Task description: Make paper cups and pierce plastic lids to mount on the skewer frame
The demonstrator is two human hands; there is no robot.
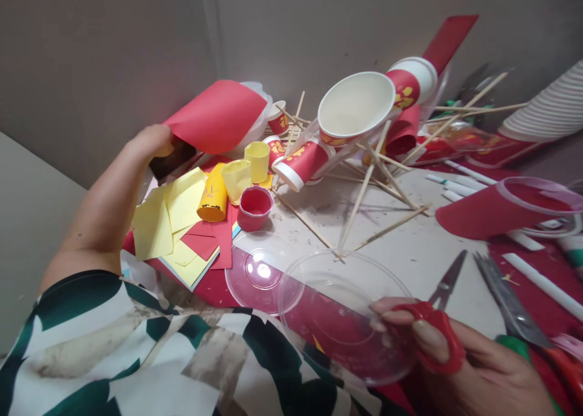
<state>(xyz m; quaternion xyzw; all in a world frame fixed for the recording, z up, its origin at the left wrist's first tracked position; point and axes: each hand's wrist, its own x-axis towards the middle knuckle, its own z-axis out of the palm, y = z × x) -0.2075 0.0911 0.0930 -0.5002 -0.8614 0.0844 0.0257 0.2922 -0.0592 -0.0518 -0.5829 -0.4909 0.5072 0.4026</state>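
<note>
Head view, red scissors clasped in the right hand, red paper touched by the left hand, whose grip cannot be told, plastic lids seen between.

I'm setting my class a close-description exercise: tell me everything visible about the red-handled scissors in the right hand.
The scissors have plastic-looking red loop handles and grey, metallic-looking blades narrowing to a point. The right hand holds them, its thumb in a loop. The blades point away from the body, over a pale surface; how far they stand open is unclear.
</note>
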